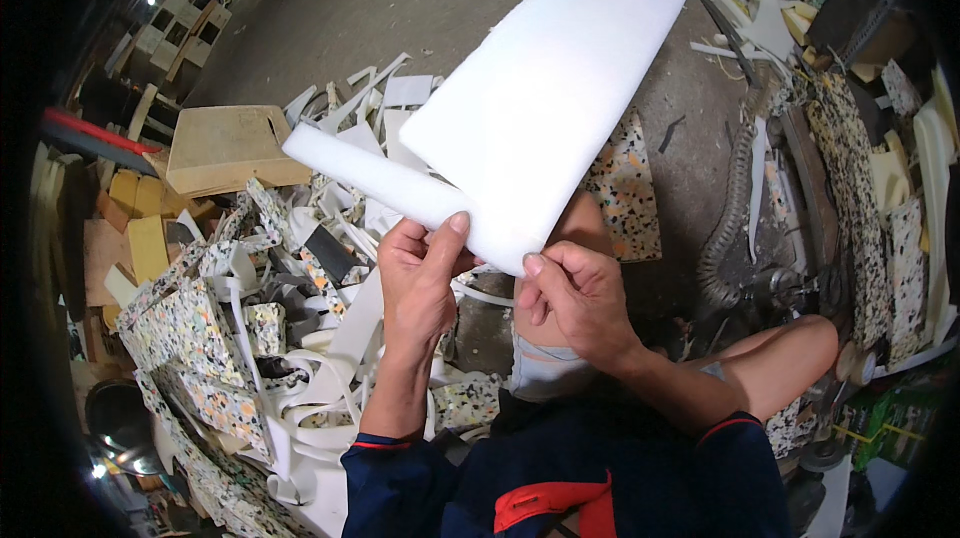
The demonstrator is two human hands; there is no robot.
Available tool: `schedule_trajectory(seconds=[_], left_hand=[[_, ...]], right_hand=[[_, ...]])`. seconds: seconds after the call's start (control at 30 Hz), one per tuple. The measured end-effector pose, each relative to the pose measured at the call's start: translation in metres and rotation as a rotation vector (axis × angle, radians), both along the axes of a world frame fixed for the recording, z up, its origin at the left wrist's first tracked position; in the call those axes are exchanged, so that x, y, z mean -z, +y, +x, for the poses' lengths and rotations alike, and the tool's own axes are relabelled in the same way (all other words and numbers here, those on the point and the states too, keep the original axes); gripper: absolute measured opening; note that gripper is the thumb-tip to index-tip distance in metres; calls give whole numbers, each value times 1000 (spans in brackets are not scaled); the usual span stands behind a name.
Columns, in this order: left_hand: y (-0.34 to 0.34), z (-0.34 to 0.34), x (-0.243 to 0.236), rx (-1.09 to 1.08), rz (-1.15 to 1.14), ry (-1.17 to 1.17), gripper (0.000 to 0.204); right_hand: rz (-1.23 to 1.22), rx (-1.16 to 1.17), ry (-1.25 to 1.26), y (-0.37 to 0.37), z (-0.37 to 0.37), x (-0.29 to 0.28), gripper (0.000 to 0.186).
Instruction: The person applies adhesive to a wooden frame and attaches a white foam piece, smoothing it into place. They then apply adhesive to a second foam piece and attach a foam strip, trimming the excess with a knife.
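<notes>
A large white foam sheet [550,68] rises away from me, its wide panel slanting to the upper right. A narrow arm of the same foam [375,173] juts to the left from its lower end. My left hand [425,263] pinches the foam where the narrow arm meets the panel, thumb on top and fingers underneath. At the bottom right corner, my right hand [580,293] grips the edge between thumb and curled fingers. The foam hides part of my leg and the scrap behind it.
White and speckled foam offcuts [215,328] heap up on the left, beside a tan foam block [225,148]. A speckled foam piece [628,188] lies on the floor behind my knee. To the right are a coiled hose [730,208] and more speckled slabs [850,188].
</notes>
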State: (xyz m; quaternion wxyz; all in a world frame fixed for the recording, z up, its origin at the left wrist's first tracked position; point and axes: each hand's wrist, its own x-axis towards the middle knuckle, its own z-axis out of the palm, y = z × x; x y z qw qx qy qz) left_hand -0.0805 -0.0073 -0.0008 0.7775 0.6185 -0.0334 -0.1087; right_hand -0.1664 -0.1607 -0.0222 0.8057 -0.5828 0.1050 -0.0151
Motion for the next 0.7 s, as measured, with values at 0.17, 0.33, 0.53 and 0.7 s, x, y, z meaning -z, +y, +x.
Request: schedule_trajectory(seconds=[0.17,0.33,0.53,0.7], left_hand=[[-2,-3,2,-22,-27,14,23],[-3,-3,3,-28,-40,13,22],[-5,-2,1,-29,-63,41,20],[-5,-1,2,-17,-66,53,21]], right_hand=[[-743,311,-530,-8,-14,3,23],[-1325,299,-775,-17,-4,8,69],[-1566,137,-731,-25,23,18,93],[-1558,119,-718,-26,24,17,96]])
